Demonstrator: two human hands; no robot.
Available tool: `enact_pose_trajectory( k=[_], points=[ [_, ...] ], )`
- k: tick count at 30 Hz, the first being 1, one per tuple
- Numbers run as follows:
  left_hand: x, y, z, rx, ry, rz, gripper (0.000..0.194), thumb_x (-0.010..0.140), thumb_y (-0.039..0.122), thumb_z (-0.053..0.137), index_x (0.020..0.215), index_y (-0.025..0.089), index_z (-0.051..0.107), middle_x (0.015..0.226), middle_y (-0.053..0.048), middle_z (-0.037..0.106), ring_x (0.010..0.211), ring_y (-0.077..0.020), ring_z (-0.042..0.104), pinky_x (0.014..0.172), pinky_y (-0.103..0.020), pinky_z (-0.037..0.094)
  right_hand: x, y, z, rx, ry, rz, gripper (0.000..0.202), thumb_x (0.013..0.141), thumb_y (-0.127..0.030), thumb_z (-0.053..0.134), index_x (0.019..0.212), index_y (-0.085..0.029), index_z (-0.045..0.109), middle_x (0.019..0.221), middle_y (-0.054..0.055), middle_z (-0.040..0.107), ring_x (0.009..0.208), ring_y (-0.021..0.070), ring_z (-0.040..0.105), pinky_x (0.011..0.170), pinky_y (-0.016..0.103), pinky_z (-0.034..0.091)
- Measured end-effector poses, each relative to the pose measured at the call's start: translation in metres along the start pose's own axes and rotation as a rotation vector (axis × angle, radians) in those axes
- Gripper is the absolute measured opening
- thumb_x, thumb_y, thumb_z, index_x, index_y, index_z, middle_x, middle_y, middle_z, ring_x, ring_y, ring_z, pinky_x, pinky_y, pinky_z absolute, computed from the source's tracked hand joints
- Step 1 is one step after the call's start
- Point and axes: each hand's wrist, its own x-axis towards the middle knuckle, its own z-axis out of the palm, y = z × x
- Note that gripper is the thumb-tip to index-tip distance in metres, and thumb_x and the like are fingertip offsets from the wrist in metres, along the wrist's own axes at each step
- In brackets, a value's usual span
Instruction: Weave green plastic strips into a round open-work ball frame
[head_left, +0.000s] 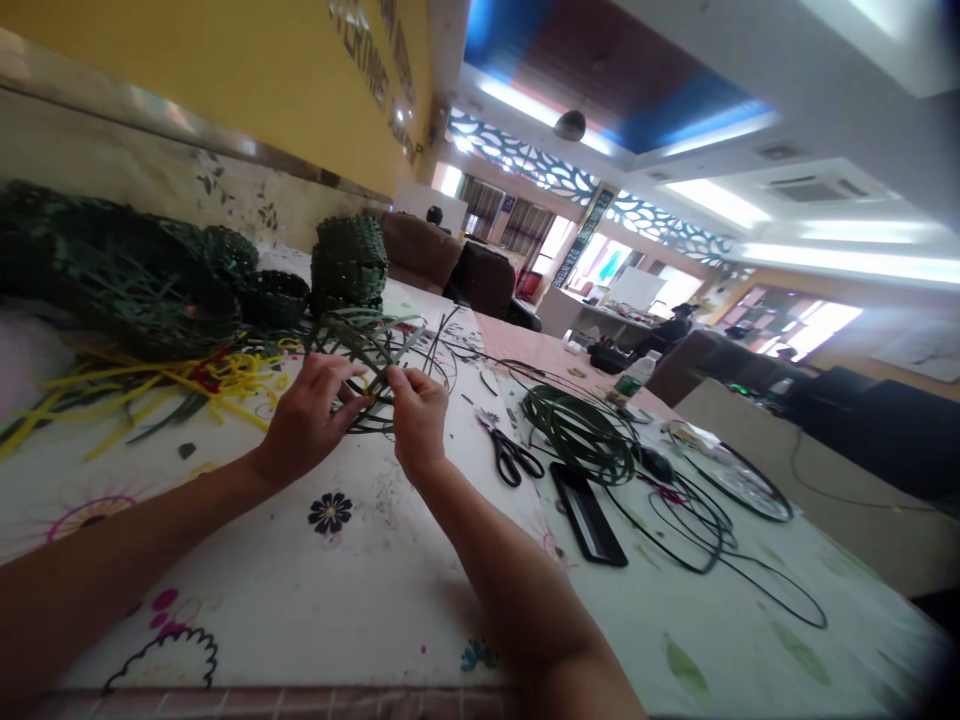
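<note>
A: Where is the green strip weave (369, 345) located?

B: Between the left hand (319, 402) and the right hand (420, 412), over the white tablecloth (262, 560).

A: State of the hands?

B: Right thumb and forefinger are pressed together, apparently on a strip. The left hand is half curled at the near side; whether anything is gripped there cannot be determined.

A: Expected handling?

B: Judged light and springy, since thin strips are loosely crossed and some ends are left free. Slippage at the crossings is considered likelier than breakage; shape may be lost if squeezed.

A: Recommended hold?

B: A crossing should be pinched, with the far side supported lightly. Loose ends should not be pulled.
</note>
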Motion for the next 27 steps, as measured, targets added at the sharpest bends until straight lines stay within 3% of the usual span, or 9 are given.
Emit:
enact_pose_trajectory(
  k=[6,10,12,15,17,19,21,23,27],
  points=[
    [0.002,0.006,-0.001,0.177,0.036,0.081,0.011,0.093,0.023,0.057,0.094,0.015,0.064,0.102,-0.011,0.065,0.095,-0.0226,0.066,0.078,-0.031,0.054,-0.017,-0.011,0.003,-0.113,-0.022,-0.123,0.032,0.089,-0.039,0.056,0.067,-0.017,0.061,0.058,-0.004,0.052,0.059,0.0101,0.045,0.058,0.023,0.036],
    [-0.002,0.007,0.003,0.286,0.007,0.108,0.018,0.096,0.025,0.053,0.084,0.014,0.063,0.092,-0.010,0.067,0.079,-0.0201,0.066,0.061,-0.028,0.049,-0.020,-0.009,-0.002,-0.236,-0.030,-0.297,0.032,0.092,-0.038,0.055,0.068,-0.017,0.061,0.057,-0.005,0.051,0.056,0.0086,0.043,0.057,0.021,0.035],
    [-0.003,0.006,0.001,0.230,-0.043,0.164,0.021,0.098,0.026,0.051,0.086,0.014,0.064,0.089,-0.009,0.067,0.074,-0.0175,0.066,0.059,-0.026,0.047,-0.020,-0.003,-0.014,-0.311,-0.070,-0.387,0.031,0.094,-0.037,0.054,0.071,-0.017,0.063,0.059,-0.004,0.054,0.055,0.0083,0.045,0.057,0.021,0.036],
    [0.000,0.002,-0.012,0.067,-0.119,0.404,0.014,0.097,0.024,0.055,0.091,0.018,0.066,0.083,-0.003,0.070,0.071,-0.0134,0.066,0.061,-0.023,0.046,-0.029,0.009,-0.042,-0.403,-0.150,-0.461,0.031,0.095,-0.034,0.053,0.071,-0.017,0.064,0.059,-0.002,0.056,0.055,0.0084,0.048,0.057,0.020,0.037],
    [0.006,-0.002,-0.025,-0.011,-0.096,0.487,0.007,0.091,0.023,0.063,0.086,0.020,0.065,0.074,0.001,0.070,0.065,-0.0115,0.062,0.063,-0.023,0.045,-0.043,0.017,-0.063,-0.506,-0.244,-0.488,0.032,0.096,-0.033,0.052,0.073,-0.016,0.064,0.058,-0.001,0.056,0.054,0.0088,0.050,0.056,0.020,0.037],
    [0.011,-0.004,-0.035,-0.038,0.029,0.328,0.011,0.091,0.020,0.061,0.081,0.018,0.065,0.076,-0.002,0.070,0.072,-0.0117,0.063,0.070,-0.023,0.047,-0.062,0.023,-0.083,-0.607,-0.372,-0.567,0.029,0.098,-0.032,0.050,0.079,-0.016,0.065,0.057,0.000,0.056,0.052,0.0092,0.049,0.055,0.021,0.035],
    [0.015,-0.005,-0.038,-0.014,0.027,0.160,0.016,0.093,0.023,0.058,0.082,0.016,0.066,0.079,-0.004,0.072,0.079,-0.0126,0.064,0.077,-0.025,0.048,-0.080,0.026,-0.096,-0.680,-0.519,-0.692,0.028,0.098,-0.026,0.047,0.080,-0.016,0.065,0.054,-0.001,0.054,0.048,0.0087,0.044,0.052,0.024,0.030],
    [0.017,-0.004,-0.034,-0.093,-0.158,0.000,0.019,0.093,0.028,0.055,0.090,0.014,0.069,0.086,-0.005,0.073,0.081,-0.0127,0.064,0.080,-0.025,0.049,-0.092,0.028,-0.105,-0.739,-0.667,-0.789,0.025,0.098,-0.021,0.044,0.082,-0.016,0.064,0.055,-0.002,0.053,0.047,0.0083,0.040,0.051,0.025,0.024],
    [0.015,0.000,-0.015,-0.373,-0.760,-0.298,0.030,0.089,0.036,0.056,0.106,0.015,0.070,0.091,-0.005,0.075,0.080,-0.0144,0.067,0.074,-0.024,0.050,-0.097,0.030,-0.111,-0.817,-0.860,-0.825,0.021,0.097,-0.018,0.043,0.086,-0.016,0.061,0.061,-0.002,0.055,0.051,0.0084,0.041,0.050,0.027,0.019]
  ],
)
